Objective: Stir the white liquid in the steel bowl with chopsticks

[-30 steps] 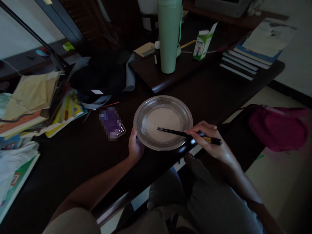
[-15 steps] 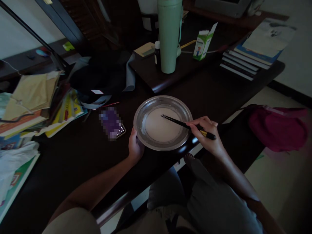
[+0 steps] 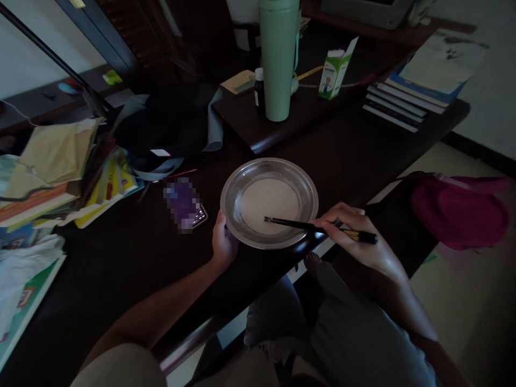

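A round metal bowl (image 3: 308, 199) holds a smooth, pale whitish mixture (image 3: 268, 201). At its near left side, my left hand (image 3: 224, 242) grips the bowl, thumb up against the rim and the other fingers hidden beneath. My right hand (image 3: 355, 228) is closed around a pair of black chopsticks (image 3: 296, 223) with gold bands near the thick end. They slant over the bowl's right rim, and their tips meet the near part of the mixture. A phone (image 3: 186, 205), partly blurred out, lies on the dark table left of the bowl.
Behind the bowl stand a tall green flask (image 3: 278, 64), a small dark bottle (image 3: 259, 91) and a green-white box (image 3: 334, 72). Books (image 3: 423, 91) are stacked at the far right. Papers and folders (image 3: 52, 161) and a black bag (image 3: 169, 123) lie left. A magenta bag (image 3: 459, 212) sits right.
My right hand has moved right and slightly toward me. The chopstick tips have shifted from the far part of the mixture to its near part. My left hand and the bowl stay put.
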{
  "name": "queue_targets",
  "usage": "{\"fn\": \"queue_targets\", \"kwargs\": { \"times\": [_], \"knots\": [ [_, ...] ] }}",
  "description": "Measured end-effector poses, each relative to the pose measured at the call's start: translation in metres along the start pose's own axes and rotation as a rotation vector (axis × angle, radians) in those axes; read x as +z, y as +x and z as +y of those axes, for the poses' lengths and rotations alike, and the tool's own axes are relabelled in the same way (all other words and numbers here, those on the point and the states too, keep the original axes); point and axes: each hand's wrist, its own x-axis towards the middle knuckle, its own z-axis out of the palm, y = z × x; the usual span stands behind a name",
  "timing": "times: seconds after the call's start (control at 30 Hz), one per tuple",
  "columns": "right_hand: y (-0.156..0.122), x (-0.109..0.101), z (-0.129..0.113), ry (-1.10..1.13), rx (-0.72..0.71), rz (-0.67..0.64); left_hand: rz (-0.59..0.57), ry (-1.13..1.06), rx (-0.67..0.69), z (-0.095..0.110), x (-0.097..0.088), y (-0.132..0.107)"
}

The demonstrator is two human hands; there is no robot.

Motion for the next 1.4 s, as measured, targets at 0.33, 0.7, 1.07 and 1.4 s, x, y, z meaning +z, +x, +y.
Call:
{"fn": "queue_targets", "kwargs": {
  "times": [0.33, 0.7, 1.07, 1.4],
  "knots": [
    [0.023, 0.047, 0.016, -0.062, -0.033, 0.119, -0.005, 0.007, 0.021, -0.002, 0.001, -0.002],
    [0.01, 0.015, 0.016, -0.157, 0.003, 0.244, 0.0, 0.008, 0.022, -0.001, 0.0, -0.002],
    [-0.002, -0.003, -0.008, -0.004, -0.019, 0.01, 0.008, 0.01, 0.004, 0.008, 0.0, -0.002],
    [0.021, 0.043, 0.004, -0.04, -0.023, 0.109, -0.008, -0.012, 0.015, 0.011, 0.001, -0.006]
  ]
}}
